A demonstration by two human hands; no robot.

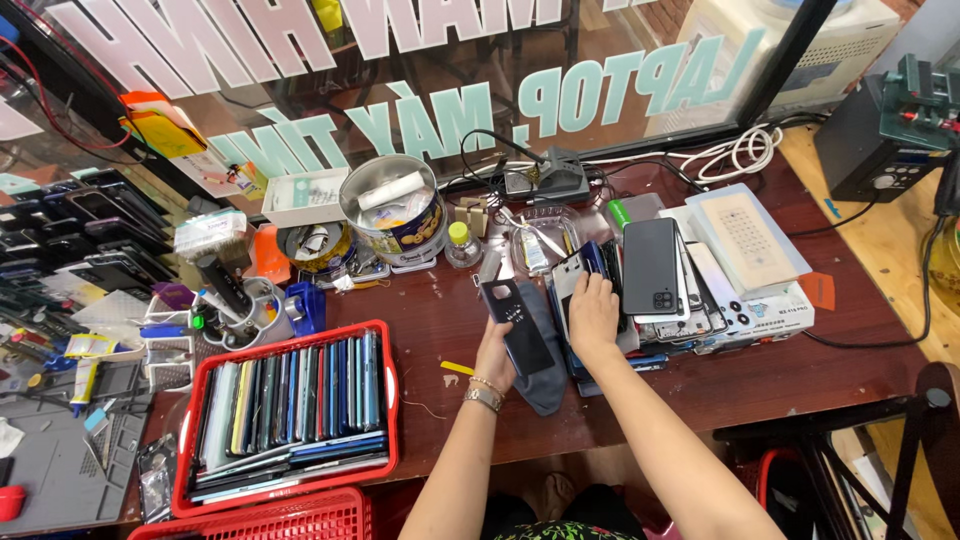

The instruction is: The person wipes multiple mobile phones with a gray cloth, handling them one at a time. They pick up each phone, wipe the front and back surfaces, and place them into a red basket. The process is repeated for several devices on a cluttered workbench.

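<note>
basket of phones [285, 410] lies at eight o'clock on the table [440, 320]; round tin [393, 208] at eleven; phone stack [660, 275] at two.

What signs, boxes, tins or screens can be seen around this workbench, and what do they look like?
Window lettering: big pale letters across the glass at the back.
Round tin: silver, open, behind the red basket.
White box: flat, left of the tin.
Phone: dark, screen off, on the pile by the right hand.
</note>
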